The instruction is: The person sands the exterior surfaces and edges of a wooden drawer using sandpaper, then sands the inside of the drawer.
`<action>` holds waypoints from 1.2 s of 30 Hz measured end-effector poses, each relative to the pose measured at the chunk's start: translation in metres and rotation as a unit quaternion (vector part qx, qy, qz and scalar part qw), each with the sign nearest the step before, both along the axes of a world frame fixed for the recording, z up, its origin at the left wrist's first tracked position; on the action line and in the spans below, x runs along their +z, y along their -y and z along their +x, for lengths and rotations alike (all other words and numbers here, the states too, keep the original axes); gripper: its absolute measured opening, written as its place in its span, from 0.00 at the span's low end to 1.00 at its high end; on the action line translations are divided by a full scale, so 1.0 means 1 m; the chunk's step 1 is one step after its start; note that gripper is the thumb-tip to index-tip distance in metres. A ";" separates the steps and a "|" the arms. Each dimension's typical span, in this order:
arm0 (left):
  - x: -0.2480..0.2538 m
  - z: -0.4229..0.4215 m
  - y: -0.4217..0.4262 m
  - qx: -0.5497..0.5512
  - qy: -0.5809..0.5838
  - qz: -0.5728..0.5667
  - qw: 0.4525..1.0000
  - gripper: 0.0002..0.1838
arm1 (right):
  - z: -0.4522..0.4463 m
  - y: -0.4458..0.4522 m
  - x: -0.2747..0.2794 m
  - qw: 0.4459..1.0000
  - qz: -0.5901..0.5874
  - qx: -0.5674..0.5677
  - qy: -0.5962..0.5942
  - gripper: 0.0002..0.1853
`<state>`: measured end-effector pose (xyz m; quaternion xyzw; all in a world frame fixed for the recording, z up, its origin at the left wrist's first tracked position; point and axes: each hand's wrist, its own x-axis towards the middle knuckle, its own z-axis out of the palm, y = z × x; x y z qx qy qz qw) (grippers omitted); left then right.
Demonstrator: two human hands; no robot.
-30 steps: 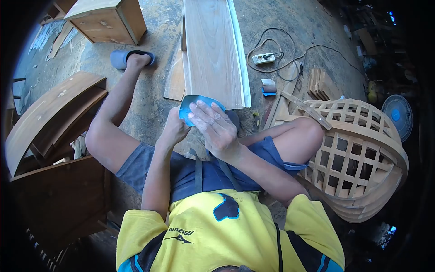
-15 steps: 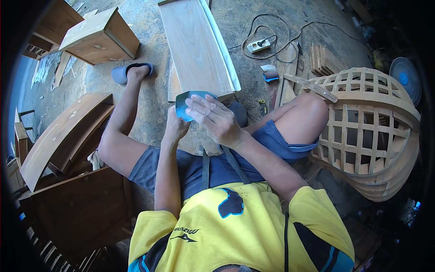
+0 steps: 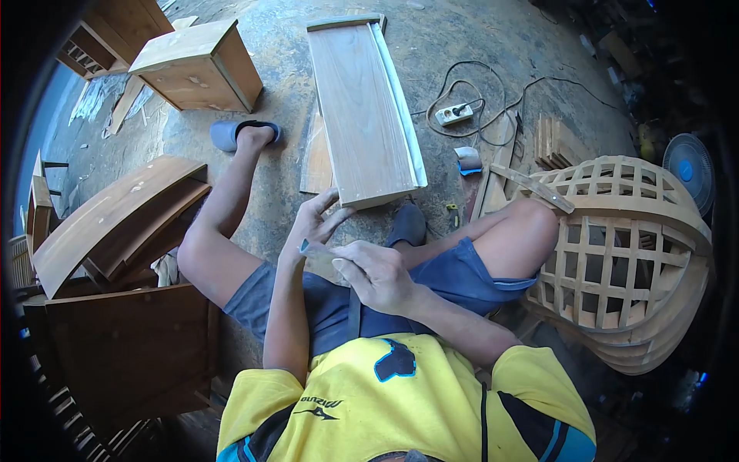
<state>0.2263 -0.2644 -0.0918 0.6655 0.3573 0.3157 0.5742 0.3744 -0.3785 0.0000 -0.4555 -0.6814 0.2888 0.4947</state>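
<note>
Right hand (image 3: pixel 377 276) pinches one thin, bent sheet (image 3: pixel 314 252) above the lap (image 3: pixel 329 308). Left hand (image 3: pixel 312 222), fingers parted, is at the near corner of one long box (image 3: pixel 363 112) of grained wood.

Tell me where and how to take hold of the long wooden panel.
Grip the long wooden panel at its near end, coming from your side, probably two-handed by both long edges: that end faces you, the length stretches away, and it looks wide for one hand.
</note>
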 end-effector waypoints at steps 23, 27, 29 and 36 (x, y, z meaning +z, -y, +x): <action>0.239 0.019 -0.019 -0.278 0.396 0.252 0.838 0.14 | 0.098 -0.061 0.005 0.953 -0.077 -0.287 0.058 0.16; 0.177 0.014 -0.103 0.059 0.177 0.215 0.959 0.14 | 0.096 -0.064 0.007 0.901 -0.027 -0.369 -0.228 0.18; 0.147 0.005 -0.163 0.131 -0.006 0.252 0.959 0.30 | 0.119 -0.047 -0.019 0.901 -0.145 -0.345 -0.218 0.19; 0.062 0.027 -0.305 0.115 -0.160 0.351 0.915 0.52 | 0.076 0.004 -0.039 0.733 -0.403 -0.215 -0.505 0.06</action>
